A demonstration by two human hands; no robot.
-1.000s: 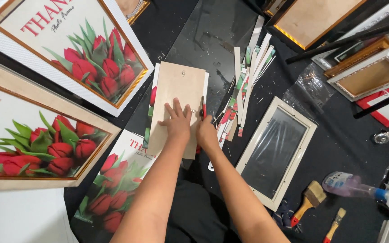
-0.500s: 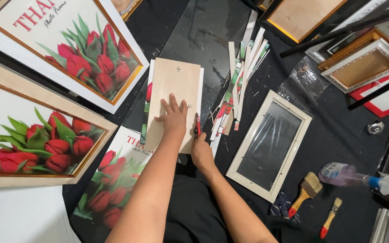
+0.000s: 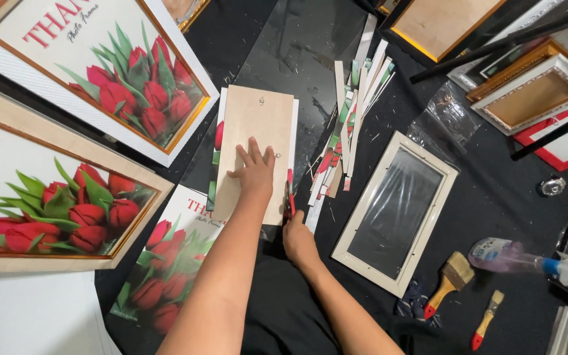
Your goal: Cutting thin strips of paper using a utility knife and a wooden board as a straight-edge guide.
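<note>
two brushes, one backing board — left hand flat on it.

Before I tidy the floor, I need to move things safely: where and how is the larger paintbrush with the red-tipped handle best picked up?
Grip the larger paintbrush by its wooden handle, probably from above. It lies flat on the black floor covering, bristles toward the upper right and handle toward the lower left, apart from the smaller brush and the spray bottle.

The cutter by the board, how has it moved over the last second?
The right hand has drawn the red cutter down along the board's right edge, from beside the left hand's fingers to the board's lower end. The left hand still presses the board flat; the board and strips have not shifted.
</note>
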